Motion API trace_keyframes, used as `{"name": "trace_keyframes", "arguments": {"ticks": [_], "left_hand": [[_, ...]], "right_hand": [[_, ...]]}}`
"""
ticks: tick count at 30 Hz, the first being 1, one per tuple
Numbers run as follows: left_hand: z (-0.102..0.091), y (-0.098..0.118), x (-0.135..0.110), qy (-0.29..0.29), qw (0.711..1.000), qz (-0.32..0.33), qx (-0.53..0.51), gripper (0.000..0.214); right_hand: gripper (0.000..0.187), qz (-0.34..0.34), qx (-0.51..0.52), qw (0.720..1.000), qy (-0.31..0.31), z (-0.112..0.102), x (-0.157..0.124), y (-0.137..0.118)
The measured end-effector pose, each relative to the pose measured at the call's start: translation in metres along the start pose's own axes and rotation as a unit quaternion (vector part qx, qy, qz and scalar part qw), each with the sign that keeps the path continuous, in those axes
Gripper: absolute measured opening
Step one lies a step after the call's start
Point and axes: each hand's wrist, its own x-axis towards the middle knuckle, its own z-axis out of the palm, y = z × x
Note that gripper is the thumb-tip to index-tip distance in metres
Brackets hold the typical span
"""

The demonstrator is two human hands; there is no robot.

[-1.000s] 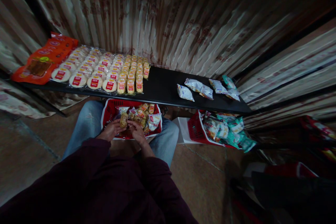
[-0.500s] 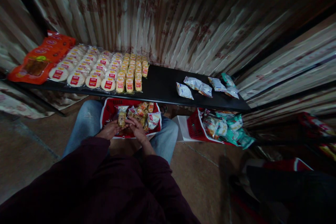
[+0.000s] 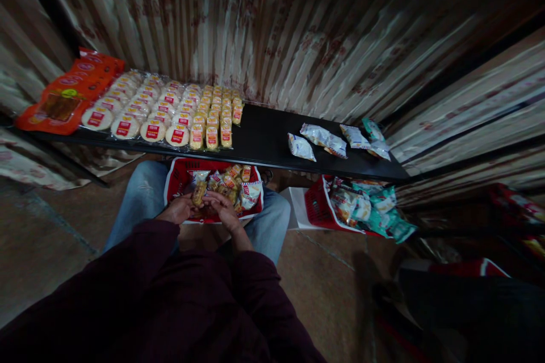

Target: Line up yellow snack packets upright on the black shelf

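Observation:
A small yellow-brown packaged cake (image 3: 198, 194) is held over the near side of the red basket (image 3: 171, 180) between my knees. My left hand (image 3: 177, 210) grips it from the left, fingers closed around its lower part. From the right, my right hand (image 3: 222, 207) has its fingertips closed on the same packet's edge. More wrapped cakes (image 3: 234, 171) and a white striped snack bag (image 3: 250, 195) lie in the basket beyond my hands. On the shelf above, rows of similar small yellow packets (image 3: 212, 137) stand beside round white wrapped crackers (image 3: 176, 135).
The black shelf (image 3: 264, 139) runs across in front of me. It carries an orange bag (image 3: 70, 93) at the left and several white snack bags (image 3: 301, 147) at the right. A second red basket (image 3: 314, 204) holds green and clear bags. Someone's dark-clothed leg (image 3: 464, 300) shows at lower right.
The packaged cake has tilted slightly between my fingers. Both hands stay over the basket, and the view has shifted a little.

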Motion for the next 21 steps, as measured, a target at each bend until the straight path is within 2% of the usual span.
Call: {"name": "trace_keyframes", "arguments": {"ticks": [3, 9, 21], "left_hand": [[0.004, -0.001, -0.003, 0.044, 0.999, 0.007, 0.027, 0.04], [0.007, -0.003, -0.003, 0.079, 0.995, 0.055, 0.024, 0.045], [0.008, -0.004, -0.007, -0.009, 0.994, 0.064, 0.089, 0.049]], "right_hand": [[0.048, 0.005, -0.018, 1.0, 0.001, 0.0, 0.0, 0.002], [0.045, 0.021, -0.033, 0.999, 0.035, -0.002, 0.004, 0.011], [0.04, 0.031, -0.156, 0.986, 0.053, -0.003, 0.005, 0.011]]}}
